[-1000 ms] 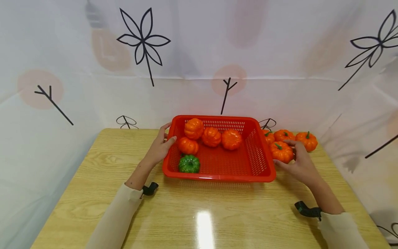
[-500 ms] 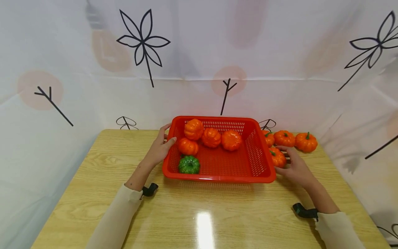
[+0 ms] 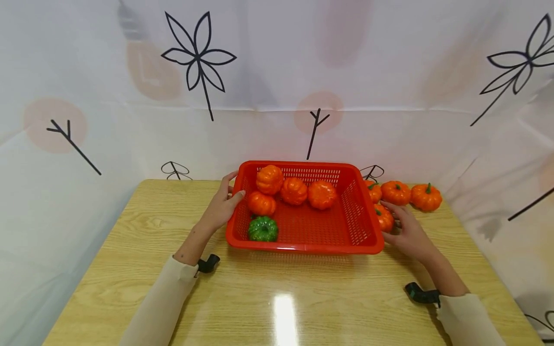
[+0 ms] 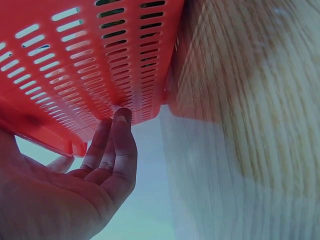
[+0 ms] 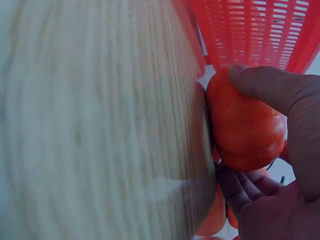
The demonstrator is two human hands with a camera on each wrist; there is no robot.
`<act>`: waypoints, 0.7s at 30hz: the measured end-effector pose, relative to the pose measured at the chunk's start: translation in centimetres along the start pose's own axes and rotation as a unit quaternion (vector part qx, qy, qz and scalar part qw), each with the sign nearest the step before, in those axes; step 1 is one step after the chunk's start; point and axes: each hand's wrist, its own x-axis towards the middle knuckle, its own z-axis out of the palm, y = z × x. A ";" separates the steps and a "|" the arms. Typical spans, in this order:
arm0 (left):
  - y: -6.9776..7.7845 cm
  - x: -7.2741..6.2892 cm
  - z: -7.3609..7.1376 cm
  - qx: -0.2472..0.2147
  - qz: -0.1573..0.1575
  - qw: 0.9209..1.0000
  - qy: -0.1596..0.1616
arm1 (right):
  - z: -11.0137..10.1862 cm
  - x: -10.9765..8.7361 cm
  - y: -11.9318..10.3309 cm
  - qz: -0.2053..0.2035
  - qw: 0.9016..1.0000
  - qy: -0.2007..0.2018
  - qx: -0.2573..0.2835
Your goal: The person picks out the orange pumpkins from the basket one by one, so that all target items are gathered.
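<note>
A red plastic basket [image 3: 298,248] sits on the wooden table. My left hand [image 3: 221,205] holds its left side, thumb over the rim and fingers against the slotted outer wall [image 4: 100,70]. Inside the basket lie several small orange pumpkins [image 3: 294,191] and one green pumpkin [image 3: 263,229] in the near left corner. Just outside the right wall, my right hand [image 3: 409,235] grips another orange pumpkin [image 5: 245,122] low against the table, thumb on one side and fingers on the other. The basket's rim partly hides that pumpkin in the head view.
Behind the right hand, more orange pumpkins [image 3: 396,192] stand in a row near the table's back right corner, one partly behind the basket. A printed cloth [image 3: 277,134] hangs along the table's back edge. Bare wood [image 3: 242,298] lies in front of the basket.
My right hand has shifted the gripped pumpkin left and a little nearer, against the basket's right side. The left hand and basket have stayed in place.
</note>
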 end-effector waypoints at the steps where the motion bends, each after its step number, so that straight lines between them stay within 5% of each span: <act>1: 0.0 0.0 0.0 -0.001 0.000 1.000 0.000 | 0.0 0.0 0.0 0.000 1.000 -0.001 0.002; 11: -0.1 -0.1 0.0 0.003 0.001 1.000 0.002 | -1.2 0.1 -1.0 -0.022 0.999 -0.001 -0.025; 21: -0.2 0.1 0.0 0.006 -0.001 1.000 0.005 | -2.6 0.0 -4.1 -0.023 0.996 0.067 -0.058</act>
